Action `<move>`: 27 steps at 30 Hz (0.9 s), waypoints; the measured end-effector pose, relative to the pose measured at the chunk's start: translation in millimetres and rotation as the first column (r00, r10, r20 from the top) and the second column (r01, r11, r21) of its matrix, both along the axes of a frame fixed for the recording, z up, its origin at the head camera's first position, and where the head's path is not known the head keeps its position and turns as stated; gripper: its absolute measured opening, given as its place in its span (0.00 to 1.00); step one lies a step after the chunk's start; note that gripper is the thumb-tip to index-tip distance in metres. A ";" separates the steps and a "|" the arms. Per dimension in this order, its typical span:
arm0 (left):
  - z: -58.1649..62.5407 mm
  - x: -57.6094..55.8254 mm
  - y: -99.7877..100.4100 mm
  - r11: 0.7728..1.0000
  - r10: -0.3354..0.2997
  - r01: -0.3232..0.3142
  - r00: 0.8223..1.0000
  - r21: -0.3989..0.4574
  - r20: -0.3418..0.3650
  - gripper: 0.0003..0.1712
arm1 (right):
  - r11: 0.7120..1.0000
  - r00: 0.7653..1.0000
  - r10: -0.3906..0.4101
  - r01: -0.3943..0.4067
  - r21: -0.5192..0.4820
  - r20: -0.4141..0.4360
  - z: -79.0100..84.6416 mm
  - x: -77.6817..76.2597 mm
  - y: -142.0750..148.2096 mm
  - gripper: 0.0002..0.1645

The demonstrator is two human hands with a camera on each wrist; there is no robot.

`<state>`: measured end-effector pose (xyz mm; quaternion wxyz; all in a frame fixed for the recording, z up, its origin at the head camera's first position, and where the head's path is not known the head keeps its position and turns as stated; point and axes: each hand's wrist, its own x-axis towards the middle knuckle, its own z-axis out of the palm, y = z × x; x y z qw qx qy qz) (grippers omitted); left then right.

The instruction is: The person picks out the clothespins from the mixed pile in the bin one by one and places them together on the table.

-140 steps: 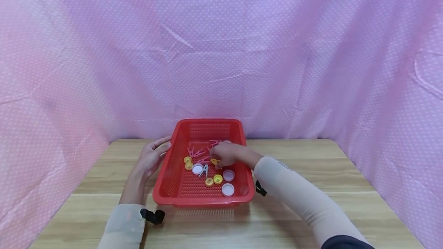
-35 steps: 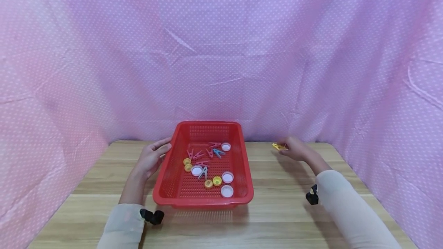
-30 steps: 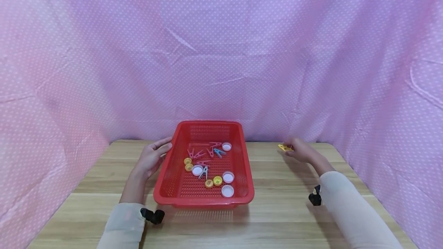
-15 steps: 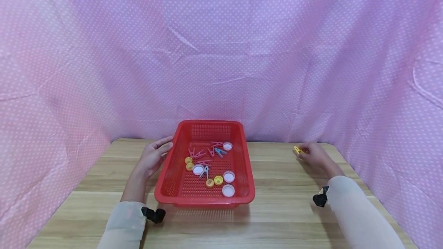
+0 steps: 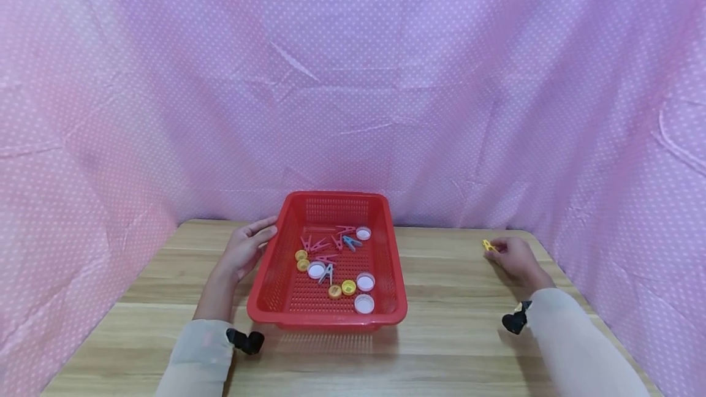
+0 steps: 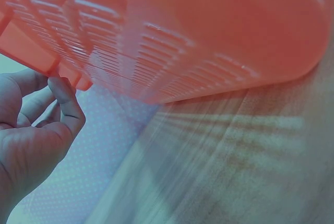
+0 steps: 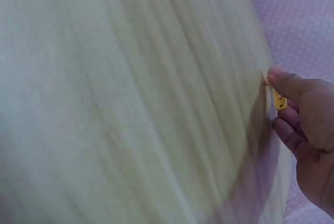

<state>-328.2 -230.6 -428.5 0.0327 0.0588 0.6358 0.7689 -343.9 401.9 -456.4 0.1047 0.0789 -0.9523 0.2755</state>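
Note:
My right hand (image 5: 515, 257) is over the table's far right, a yellow clothespin (image 5: 488, 245) pinched between thumb and fingers. In the right wrist view, part of that clothespin (image 7: 281, 100) shows between the thumb and curled fingers. At the middle stands a red plastic basket (image 5: 256, 296). My left hand (image 5: 242, 253) grips its left rim; in the left wrist view, the thumb and curled fingers of that hand (image 6: 44, 112) meet at the rim. Inside lie several pink clothespins (image 5: 326, 259), a blue clothespin (image 5: 350, 242), a grey clothespin (image 5: 327, 273), yellow caps (image 5: 349, 287) and white-and-clear round lids (image 5: 364, 304).
The basket rests on a light wooden table (image 5: 452, 336). A pink polka-dot curtain (image 5: 353, 90) hangs behind the table and along both sides. Black wrist cameras sit on the left sleeve (image 5: 245, 342) and right sleeve (image 5: 515, 320).
My right hand was in the basket earlier, then came out with the yellow clothespin and moved right across the table. My left hand and the basket have stayed in place.

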 end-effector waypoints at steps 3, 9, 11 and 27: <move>0.1 0.5 0.1 1.000 -0.004 0.004 1.000 -0.004 0.006 0.33 | 1.000 1.000 -0.020 0.020 0.007 0.008 -3.5 1.1 0.5 0.21; 0.3 1.0 0.5 1.000 0.002 -0.002 1.000 -0.003 0.008 0.34 | 0.999 0.998 -0.047 0.048 -0.015 0.037 -5.0 1.3 0.2 0.23; 0.6 1.2 0.5 1.000 0.007 -0.007 1.000 -0.003 0.011 0.33 | 0.998 0.998 -0.053 0.054 -0.016 0.040 -5.3 1.0 0.2 0.22; 0.4 1.3 0.6 1.000 0.003 -0.003 1.000 -0.009 0.011 0.34 | 0.997 0.997 -0.041 0.045 -0.056 0.070 18.8 -3.1 -4.1 0.26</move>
